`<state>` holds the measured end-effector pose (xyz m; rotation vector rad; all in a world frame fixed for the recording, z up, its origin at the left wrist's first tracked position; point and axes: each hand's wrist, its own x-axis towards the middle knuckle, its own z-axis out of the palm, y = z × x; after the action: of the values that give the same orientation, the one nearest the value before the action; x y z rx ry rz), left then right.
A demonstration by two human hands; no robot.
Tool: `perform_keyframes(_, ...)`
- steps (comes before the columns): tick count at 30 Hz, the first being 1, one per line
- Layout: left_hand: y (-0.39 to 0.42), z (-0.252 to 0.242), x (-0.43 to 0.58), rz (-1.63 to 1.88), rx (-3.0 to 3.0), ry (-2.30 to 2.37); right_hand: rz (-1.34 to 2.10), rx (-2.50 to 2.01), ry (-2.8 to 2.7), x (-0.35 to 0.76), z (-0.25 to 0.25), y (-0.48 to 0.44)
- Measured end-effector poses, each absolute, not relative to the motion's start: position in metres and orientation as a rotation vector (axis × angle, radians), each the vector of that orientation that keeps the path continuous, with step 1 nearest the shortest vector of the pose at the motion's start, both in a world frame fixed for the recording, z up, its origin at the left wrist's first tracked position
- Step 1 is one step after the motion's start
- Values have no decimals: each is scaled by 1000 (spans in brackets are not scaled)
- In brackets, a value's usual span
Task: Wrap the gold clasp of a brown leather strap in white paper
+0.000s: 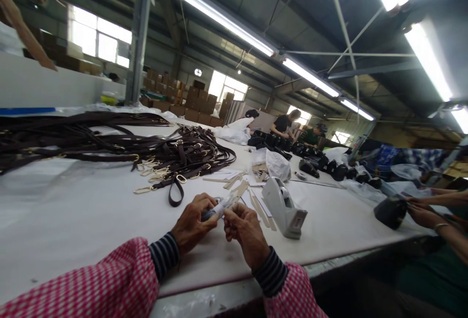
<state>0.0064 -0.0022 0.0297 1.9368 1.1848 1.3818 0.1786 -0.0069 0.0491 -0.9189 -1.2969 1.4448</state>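
Wrapped bundle (pixel 214 212), dark inside pale wrapping, and it's up between my hands, left of the tape dispenser (pixel 283 211)! My left hand (pixel 193 223) grips the outer end, the one farther from the dispenser; my right hand (pixel 248 230) pinches the other end between thumb and fingers. Long axis slants up and away, its right end toward the dispenser's side, and my right hand is the nearer to that dispenser. Card strips (pixel 268 216) lie just left of the dispenser, dark straps (pixel 193 150) farther left and beyond.
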Motion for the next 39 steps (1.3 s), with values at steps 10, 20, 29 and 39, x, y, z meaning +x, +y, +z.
perform_keyframes(10, -3, 27, 9, 1377, 1904, 1179, 1327, -1043, -1338, 177, 43, -1)
perform_keyframes(20, -8, 47, 4, 1359, 1468, 1091, 1222, -1045, -1374, 164, 44, 6)
perform_keyframes(29, -10, 49, 8, 1235, 1305, 1012, 814, -1014, -1513, 187, 26, 11)
perform_keyframes(39, -18, 38, 18, 1224, 1889, 1170, -329, -563, -2273, 206, 32, 1)
